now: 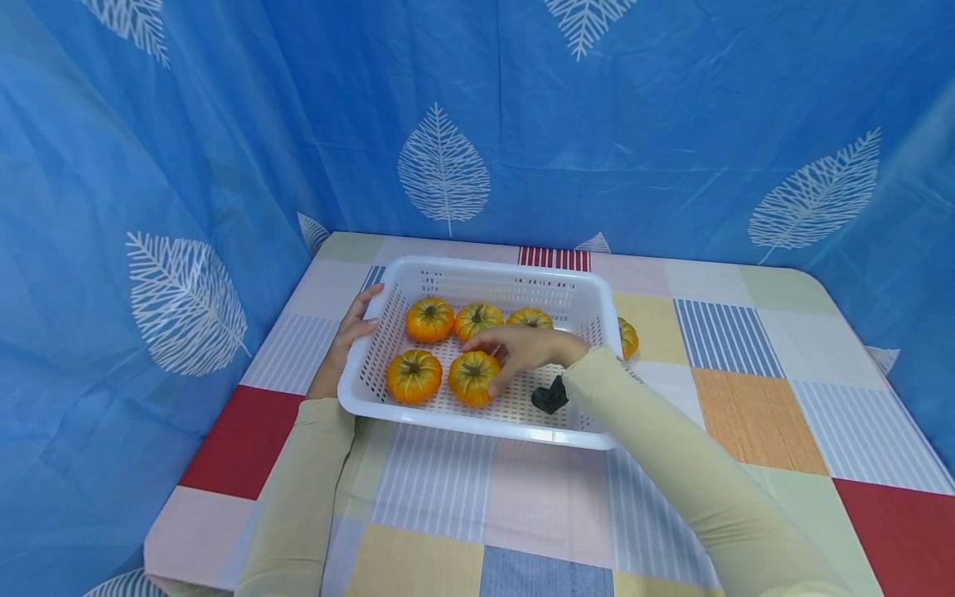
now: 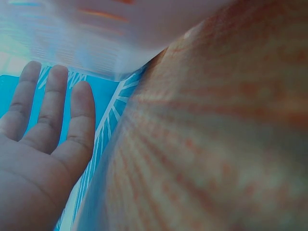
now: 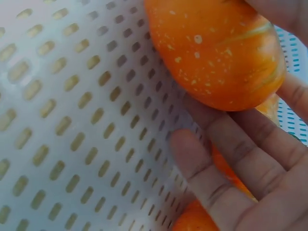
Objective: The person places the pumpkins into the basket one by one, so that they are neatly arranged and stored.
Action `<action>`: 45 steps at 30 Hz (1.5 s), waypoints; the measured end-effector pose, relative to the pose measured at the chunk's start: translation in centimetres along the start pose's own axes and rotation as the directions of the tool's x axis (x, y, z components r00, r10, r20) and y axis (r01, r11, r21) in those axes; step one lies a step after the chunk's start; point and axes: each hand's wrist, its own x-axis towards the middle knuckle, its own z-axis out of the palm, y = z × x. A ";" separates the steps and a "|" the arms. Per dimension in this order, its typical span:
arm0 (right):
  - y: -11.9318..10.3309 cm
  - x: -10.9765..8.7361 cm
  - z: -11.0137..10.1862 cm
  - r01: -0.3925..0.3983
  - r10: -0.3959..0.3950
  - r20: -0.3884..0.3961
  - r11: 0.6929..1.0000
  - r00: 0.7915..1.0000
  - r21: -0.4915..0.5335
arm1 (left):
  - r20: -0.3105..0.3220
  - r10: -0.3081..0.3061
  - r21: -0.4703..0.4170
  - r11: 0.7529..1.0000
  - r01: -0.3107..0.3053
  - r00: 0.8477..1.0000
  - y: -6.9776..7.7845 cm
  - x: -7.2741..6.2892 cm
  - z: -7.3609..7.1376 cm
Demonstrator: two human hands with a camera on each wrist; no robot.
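A white perforated plastic basket [image 1: 488, 427] stands on the table and holds several small orange-yellow pumpkins. My right hand [image 1: 528, 347] reaches in from the right and holds the front middle pumpkin [image 1: 472, 380], thumb on one side and fingers on the other. In the right wrist view, that pumpkin [image 3: 219, 53] shows its smooth orange skin between the thumb and fingers, above the perforated basket surface [image 3: 62, 125]. My left hand [image 1: 347, 333] rests against the basket's left side. Its fingers [image 2: 55, 101] look straight and spread in the left wrist view.
Beside the held pumpkin sits another pumpkin [image 1: 414, 376]; a back row includes one at left [image 1: 429, 319]. A small black object [image 1: 550, 396] lies in the basket's front right. Outside, past the right wall, is one more pumpkin [image 1: 627, 338]. Blue curtains [image 1: 597, 149] surround the patchwork-covered table [image 1: 746, 414].
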 end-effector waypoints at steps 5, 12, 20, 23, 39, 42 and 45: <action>0.1 0.1 0.1 -0.012 0.012 -0.002 1.000 1.000 -0.004 | 0.013 -0.015 -0.002 1.000 0.015 1.000 0.1 -0.1 0.0; 0.1 0.2 0.4 -0.015 0.014 -0.024 0.999 1.000 -0.029 | 0.022 -0.005 0.007 1.000 0.005 1.000 0.0 0.1 -0.1; 0.2 0.5 0.7 -0.016 0.015 -0.026 0.999 1.000 -0.028 | 0.042 -0.014 0.007 1.000 0.013 0.999 0.0 0.0 -0.3; 0.2 0.5 0.7 -0.015 0.015 -0.022 0.999 1.000 -0.030 | 0.046 -0.009 0.002 1.000 0.009 0.999 -0.1 0.0 -0.3; -0.1 -0.4 0.4 -0.034 0.032 -0.068 0.999 0.997 -0.029 | 0.046 0.012 0.016 1.000 -0.013 0.999 -0.1 -0.1 -0.2; -0.2 -0.7 0.3 -0.037 0.036 -0.092 0.999 0.995 -0.016 | 0.057 0.009 0.024 1.000 -0.011 0.998 0.0 -0.1 -0.2; -0.3 -0.8 0.1 -0.016 0.016 -0.124 1.000 0.992 -0.002 | 0.060 0.002 0.008 1.000 -0.002 0.998 0.0 -0.1 -0.3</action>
